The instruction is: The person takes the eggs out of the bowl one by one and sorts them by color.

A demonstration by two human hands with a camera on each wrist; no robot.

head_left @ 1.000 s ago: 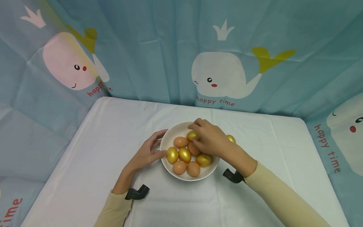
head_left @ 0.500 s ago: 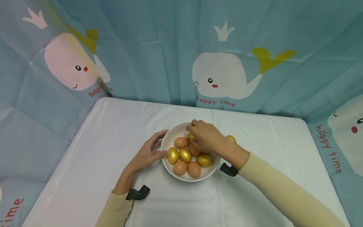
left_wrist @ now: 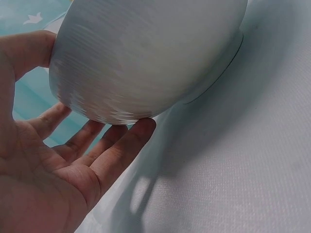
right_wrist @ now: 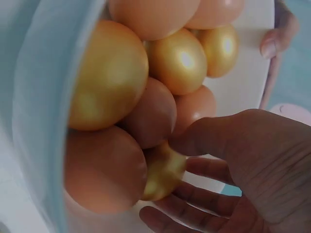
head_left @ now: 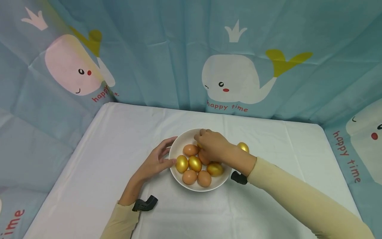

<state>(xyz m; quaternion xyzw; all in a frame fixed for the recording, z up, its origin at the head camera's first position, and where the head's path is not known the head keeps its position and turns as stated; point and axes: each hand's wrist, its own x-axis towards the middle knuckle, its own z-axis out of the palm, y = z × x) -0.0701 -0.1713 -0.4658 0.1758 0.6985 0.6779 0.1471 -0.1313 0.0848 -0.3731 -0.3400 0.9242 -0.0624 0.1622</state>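
A white bowl (head_left: 182,139) holds several brown eggs (head_left: 204,178) and several golden eggs (head_left: 195,163). My left hand (head_left: 156,157) holds the bowl by its left side, thumb at the rim; the left wrist view shows the fingertips against the outer wall (left_wrist: 146,63). Inside the bowl's far right part, my right hand (head_left: 213,144) reaches down over the eggs. Its thumb and fingers pinch a golden egg (right_wrist: 165,172), as the right wrist view shows, beside brown eggs (right_wrist: 104,170). From the head, that egg is mostly hidden under the hand.
One more golden egg (head_left: 243,146) lies on the white tablecloth (head_left: 274,146) right of the bowl, partly behind the right forearm. A blue curtain (head_left: 176,76) with printed whales hangs behind the table. Black camera mounts (head_left: 145,203) sit on both wrists.
My right hand has shifted slightly left and down, covering more of the golden egg, while its forearm swung round toward the near side. The left hand and the bowl stay put.
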